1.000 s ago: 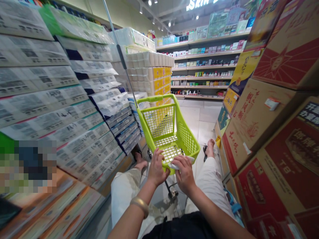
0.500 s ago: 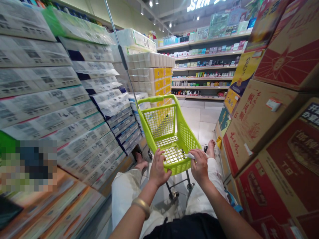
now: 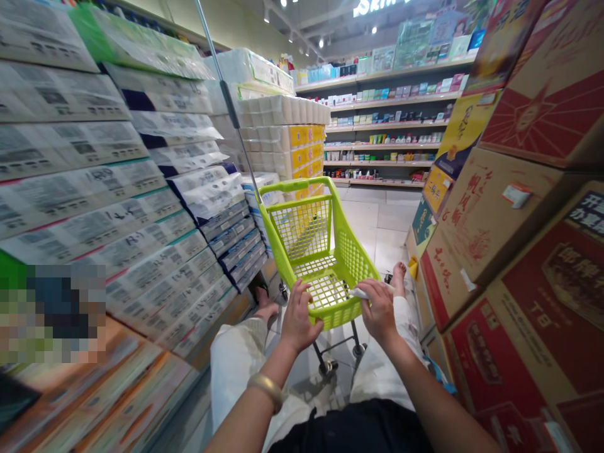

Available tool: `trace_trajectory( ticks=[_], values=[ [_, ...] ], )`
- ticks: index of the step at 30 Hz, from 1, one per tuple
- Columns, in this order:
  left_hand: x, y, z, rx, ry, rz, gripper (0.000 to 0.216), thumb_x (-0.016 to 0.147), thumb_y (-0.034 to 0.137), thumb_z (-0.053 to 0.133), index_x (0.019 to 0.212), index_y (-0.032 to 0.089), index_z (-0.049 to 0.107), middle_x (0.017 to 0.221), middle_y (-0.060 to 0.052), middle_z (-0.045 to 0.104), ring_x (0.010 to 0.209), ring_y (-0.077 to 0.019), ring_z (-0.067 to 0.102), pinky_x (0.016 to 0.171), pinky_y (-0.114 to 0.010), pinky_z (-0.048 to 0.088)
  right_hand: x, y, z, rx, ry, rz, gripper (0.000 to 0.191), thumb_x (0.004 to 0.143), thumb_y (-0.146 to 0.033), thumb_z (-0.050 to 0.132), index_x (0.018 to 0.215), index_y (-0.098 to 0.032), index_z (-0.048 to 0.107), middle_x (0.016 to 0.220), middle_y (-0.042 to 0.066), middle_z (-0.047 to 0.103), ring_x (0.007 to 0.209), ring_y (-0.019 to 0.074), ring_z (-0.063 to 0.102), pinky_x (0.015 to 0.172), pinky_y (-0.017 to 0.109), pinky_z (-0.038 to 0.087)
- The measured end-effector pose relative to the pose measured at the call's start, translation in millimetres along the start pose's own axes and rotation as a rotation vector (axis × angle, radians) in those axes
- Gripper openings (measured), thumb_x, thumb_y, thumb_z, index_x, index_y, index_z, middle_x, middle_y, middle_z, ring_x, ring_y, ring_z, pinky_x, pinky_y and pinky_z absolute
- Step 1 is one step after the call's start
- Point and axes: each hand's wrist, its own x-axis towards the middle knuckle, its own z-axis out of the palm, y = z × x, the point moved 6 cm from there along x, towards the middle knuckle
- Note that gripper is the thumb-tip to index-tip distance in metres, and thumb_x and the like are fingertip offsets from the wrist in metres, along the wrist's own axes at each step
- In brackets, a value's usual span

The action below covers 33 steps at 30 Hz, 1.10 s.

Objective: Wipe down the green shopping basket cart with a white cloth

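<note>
A small lime-green plastic shopping cart (image 3: 311, 239) stands on the floor between my legs, its basket empty. My left hand (image 3: 298, 318) grips the near rim of the basket, fingers curled over the edge. My right hand (image 3: 379, 308) is closed on a white cloth (image 3: 360, 293) and presses it against the basket's right rim near the front corner. A gold bangle (image 3: 267, 387) sits on my left wrist.
Stacked tissue packs (image 3: 141, 207) wall the left side, with toilet roll bales (image 3: 283, 132) behind the cart. Red and brown cartons (image 3: 514, 220) tower on the right. A metal pole (image 3: 226, 100) leans over the cart. Product shelves (image 3: 387, 119) line the far end of the tiled aisle.
My right hand has carried the cloth from the basket's near edge round to its right rim. The left hand stays on the near rim. The cart has turned slightly.
</note>
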Motion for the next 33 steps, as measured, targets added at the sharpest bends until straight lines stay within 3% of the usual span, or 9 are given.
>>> trace_trajectory(
  ticks=[4,15,20,27,33],
  values=[
    [-0.6,0.8,0.9,-0.006,0.002,-0.002,0.042,0.058,0.012,0.06,0.092,0.022,0.038,0.125,-0.012,0.047,0.137,-0.0347,0.029,0.11,-0.054,0.035,4.5,18.9,-7.2,-0.003,0.065,0.03,0.021,0.086,-0.017,0.047,0.095,-0.022,0.065,0.102,0.005,0.066,0.108,0.0229,0.054,0.099,0.042,0.038],
    [-0.5,3.9,0.2,0.0,0.017,0.011,0.041,0.058,0.013,0.061,0.092,0.022,0.04,0.124,-0.012,0.048,0.136,-0.0344,0.03,0.109,-0.053,0.036,12.0,28.1,-5.2,0.049,0.145,0.068,0.026,0.082,-0.012,0.044,0.094,-0.021,0.064,0.102,0.006,0.066,0.111,0.0236,0.053,0.1,0.045,0.04],
    [-0.6,3.9,-0.5,-0.003,0.015,0.003,0.041,0.058,0.013,0.06,0.093,0.023,0.04,0.124,-0.012,0.048,0.136,-0.0347,0.031,0.109,-0.053,0.035,-6.5,-3.6,8.0,0.078,0.09,0.044,0.024,0.083,-0.012,0.044,0.094,-0.022,0.064,0.103,0.005,0.065,0.115,0.0241,0.05,0.106,0.049,0.031],
    [-2.0,1.6,-1.4,-0.012,0.024,0.024,0.032,0.067,0.022,0.06,0.094,0.022,0.041,0.124,-0.013,0.048,0.135,-0.0341,0.032,0.109,-0.053,0.036,-24.4,-62.1,31.9,0.188,-0.082,-0.07,0.027,0.085,-0.011,0.043,0.1,-0.023,0.062,0.108,0.004,0.064,0.117,0.0216,0.049,0.109,0.045,0.026],
    [-2.1,2.4,-1.2,-0.008,0.054,0.037,0.026,0.072,0.028,0.057,0.093,0.021,0.044,0.123,-0.014,0.05,0.135,-0.0328,0.033,0.108,-0.051,0.037,-26.2,-83.1,41.8,0.2,-0.144,-0.117,0.029,0.084,-0.011,0.045,0.104,-0.024,0.061,0.11,0.004,0.064,0.118,0.021,0.05,0.11,0.044,0.027]
  ],
)
